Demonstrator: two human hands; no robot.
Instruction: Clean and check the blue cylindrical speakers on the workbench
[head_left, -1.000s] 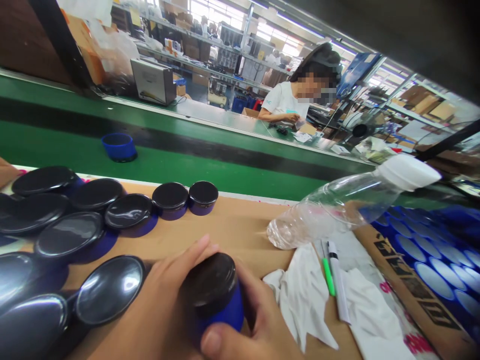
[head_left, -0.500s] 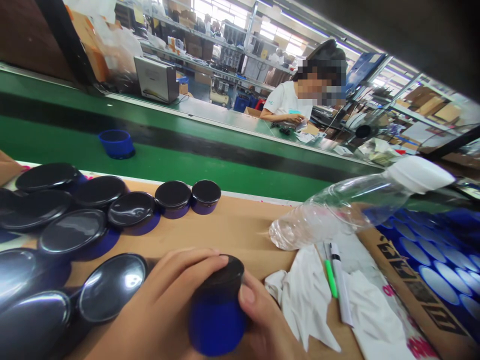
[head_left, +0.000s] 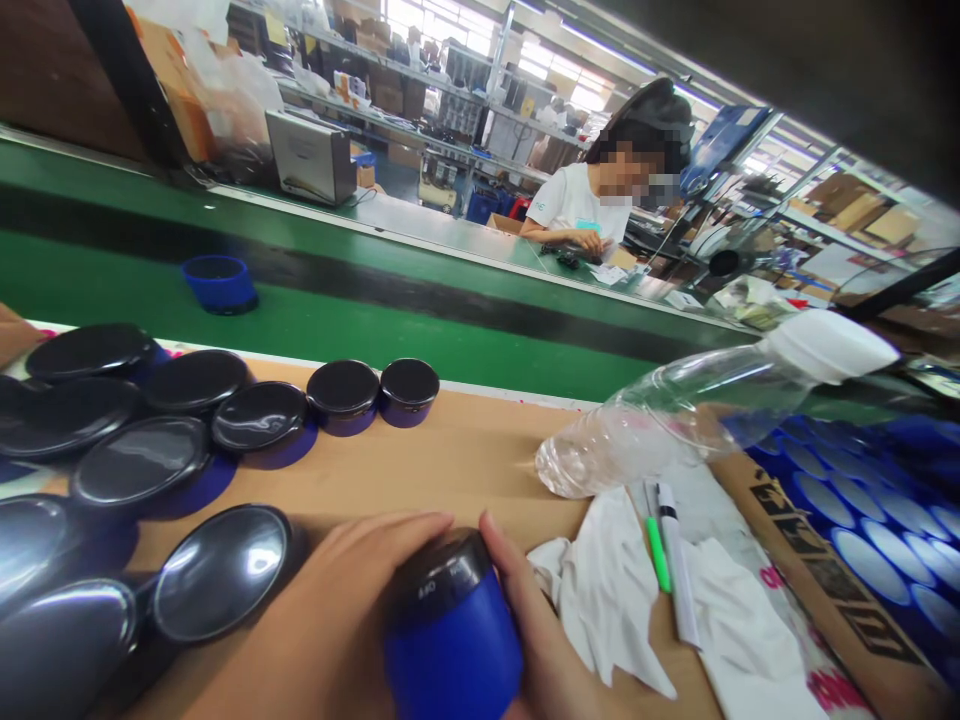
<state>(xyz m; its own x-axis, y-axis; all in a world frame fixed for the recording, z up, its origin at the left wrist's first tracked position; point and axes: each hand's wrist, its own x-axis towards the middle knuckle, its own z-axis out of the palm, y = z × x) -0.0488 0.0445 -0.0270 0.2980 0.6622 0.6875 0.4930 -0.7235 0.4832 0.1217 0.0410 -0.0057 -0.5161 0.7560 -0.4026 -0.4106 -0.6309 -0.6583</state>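
At the bottom centre, a blue cylinder with a black top (head_left: 454,640) is held between my two hands. Small white letters, seemingly "OFF", show on its black band. My left hand (head_left: 322,600) wraps its left side, fingers reaching the black top. My right hand (head_left: 536,625) grips the right side, with one digit up along the black band; its lower fingers are hidden. Left of my hands, several similar blue pieces with glossy black tops (head_left: 225,575) stand in rows on the cardboard (head_left: 480,440).
To the right lie a clear plastic bottle (head_left: 660,415), white cloth (head_left: 619,590), a green-and-white pen (head_left: 679,570) and a carton (head_left: 810,550) of blue cylinders. Beyond, a blue cup-like piece (head_left: 220,285) sits on the green belt (head_left: 360,310). A co-worker (head_left: 592,215) sits across.
The cylinder has tilted and turned, so lettering on its black band now shows. My left fingers have shifted back from its top; a right digit has straightened upward. The blue piece on the belt moved slightly left.
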